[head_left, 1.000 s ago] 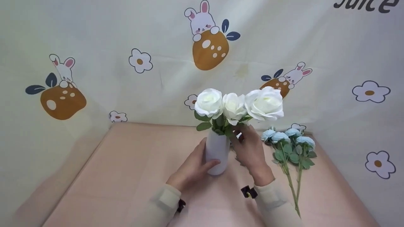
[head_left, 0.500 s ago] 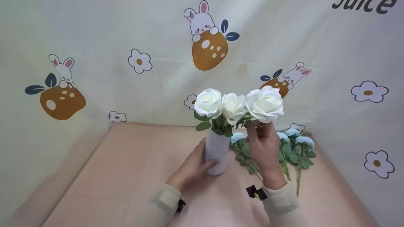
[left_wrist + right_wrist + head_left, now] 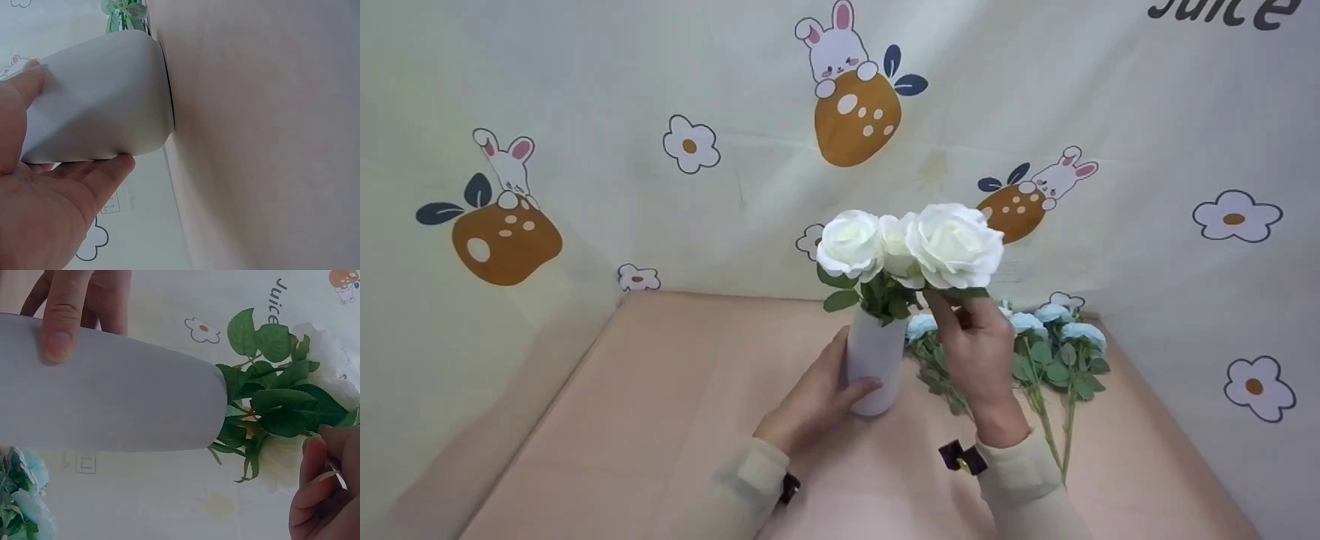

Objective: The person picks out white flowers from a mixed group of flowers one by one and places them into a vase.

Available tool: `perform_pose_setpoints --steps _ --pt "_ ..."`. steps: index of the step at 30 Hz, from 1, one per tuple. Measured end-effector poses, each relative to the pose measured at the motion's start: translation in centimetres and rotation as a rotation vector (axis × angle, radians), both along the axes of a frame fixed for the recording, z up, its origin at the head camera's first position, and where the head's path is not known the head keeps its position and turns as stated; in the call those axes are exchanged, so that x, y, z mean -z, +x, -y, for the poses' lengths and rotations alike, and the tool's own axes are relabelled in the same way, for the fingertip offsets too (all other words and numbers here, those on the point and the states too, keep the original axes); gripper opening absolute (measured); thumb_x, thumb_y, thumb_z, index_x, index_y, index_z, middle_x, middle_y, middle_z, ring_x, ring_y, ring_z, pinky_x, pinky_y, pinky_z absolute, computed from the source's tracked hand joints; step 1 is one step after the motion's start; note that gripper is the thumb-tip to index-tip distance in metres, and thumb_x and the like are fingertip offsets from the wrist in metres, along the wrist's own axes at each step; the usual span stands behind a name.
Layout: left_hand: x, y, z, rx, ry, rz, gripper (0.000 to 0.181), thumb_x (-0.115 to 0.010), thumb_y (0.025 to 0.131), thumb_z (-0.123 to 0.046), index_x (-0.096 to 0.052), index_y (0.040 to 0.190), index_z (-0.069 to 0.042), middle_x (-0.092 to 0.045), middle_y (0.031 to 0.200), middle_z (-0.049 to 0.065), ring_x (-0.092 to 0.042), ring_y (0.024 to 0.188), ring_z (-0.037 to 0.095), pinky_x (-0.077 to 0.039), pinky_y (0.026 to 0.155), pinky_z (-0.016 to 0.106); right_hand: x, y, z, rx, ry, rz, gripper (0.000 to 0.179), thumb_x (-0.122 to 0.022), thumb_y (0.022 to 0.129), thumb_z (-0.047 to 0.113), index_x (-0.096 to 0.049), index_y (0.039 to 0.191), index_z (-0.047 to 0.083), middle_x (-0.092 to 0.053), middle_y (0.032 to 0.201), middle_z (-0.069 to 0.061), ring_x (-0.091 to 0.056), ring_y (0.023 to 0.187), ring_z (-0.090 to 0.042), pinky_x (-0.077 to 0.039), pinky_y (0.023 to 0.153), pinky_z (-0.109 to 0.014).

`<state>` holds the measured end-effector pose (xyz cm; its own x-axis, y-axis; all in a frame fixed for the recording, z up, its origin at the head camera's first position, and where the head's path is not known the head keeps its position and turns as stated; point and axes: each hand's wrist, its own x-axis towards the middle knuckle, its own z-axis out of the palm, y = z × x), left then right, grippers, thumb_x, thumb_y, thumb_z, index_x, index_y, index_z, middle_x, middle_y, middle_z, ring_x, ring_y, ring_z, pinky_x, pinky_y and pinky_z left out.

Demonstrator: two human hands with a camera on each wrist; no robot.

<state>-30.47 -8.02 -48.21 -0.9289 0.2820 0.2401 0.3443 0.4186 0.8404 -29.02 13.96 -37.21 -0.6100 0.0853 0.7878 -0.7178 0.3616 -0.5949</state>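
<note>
A plain white vase [image 3: 876, 364] stands on the table with white roses in its mouth. My left hand [image 3: 817, 397] grips it low on the left side, thumb across the front; the left wrist view shows the fingers [image 3: 107, 177] wrapped round its wall. Just under the head of the largest white rose [image 3: 956, 246], my right hand [image 3: 979, 345] pinches the stem between thumb and fingertips. Two other white roses, one at the left [image 3: 849, 244] and one partly hidden in the middle [image 3: 896, 247], rise beside it. Green leaves [image 3: 281, 399] crowd the vase's mouth.
Several light blue flowers [image 3: 1054, 330] with long green stems lie on the pink-covered table [image 3: 682, 390] at the right, some partly behind the right hand. A pale cloth backdrop [image 3: 765, 187] printed with rabbits and flowers hangs along the table's back edge.
My right hand went from the vase's mouth out to the right under the largest rose, then slightly back left with it. That rose now overlaps the middle one. The left hand stays put.
</note>
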Motion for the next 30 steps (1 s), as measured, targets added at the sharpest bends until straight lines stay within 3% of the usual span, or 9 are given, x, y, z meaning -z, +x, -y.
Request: perform_pose_setpoints --steps 6,13,26,30 --pt "0.05 -0.07 0.05 0.003 -0.013 -0.001 0.093 -0.076 0.103 -0.047 -0.021 0.175 -0.024 -0.046 0.17 0.009 -0.048 0.157 0.03 -0.036 0.134 0.054 0.4 -0.4 0.32 0.105 0.129 0.021 0.006 -0.079 0.103 0.013 -0.082 0.107 0.013 -0.079 0.092 -0.003 -0.058 0.067 -0.009 -0.048 0.06 -0.02" --pt "0.11 -0.18 0.06 0.02 -0.022 -0.034 0.091 -0.076 0.104 -0.044 -0.022 0.173 -0.02 -0.045 0.169 0.013 -0.047 0.157 0.032 -0.036 0.134 0.054 0.45 -0.32 0.13 0.126 0.175 0.069 0.01 -0.076 0.104 0.015 -0.081 0.113 0.011 -0.081 0.1 -0.004 -0.068 0.077 -0.016 -0.054 0.065 -0.025" --pt "-0.09 -0.09 0.02 -0.002 -0.026 -0.011 0.09 -0.077 0.103 -0.047 -0.024 0.172 -0.023 -0.045 0.169 0.014 -0.046 0.158 0.034 -0.034 0.135 0.056 0.41 -0.32 0.34 0.174 0.226 0.031 0.009 -0.075 0.105 0.014 -0.08 0.113 0.011 -0.078 0.093 -0.005 -0.064 0.071 -0.017 -0.051 0.062 -0.028" --pt "0.02 -0.09 -0.01 0.003 -0.007 -0.007 0.092 -0.078 0.102 -0.045 -0.023 0.173 -0.022 -0.045 0.169 0.013 -0.047 0.157 0.034 -0.034 0.134 0.057 0.52 -0.34 0.4 0.155 0.201 0.059 0.013 -0.075 0.105 0.017 -0.079 0.116 0.01 -0.079 0.092 -0.006 -0.065 0.071 -0.017 -0.053 0.061 -0.027"
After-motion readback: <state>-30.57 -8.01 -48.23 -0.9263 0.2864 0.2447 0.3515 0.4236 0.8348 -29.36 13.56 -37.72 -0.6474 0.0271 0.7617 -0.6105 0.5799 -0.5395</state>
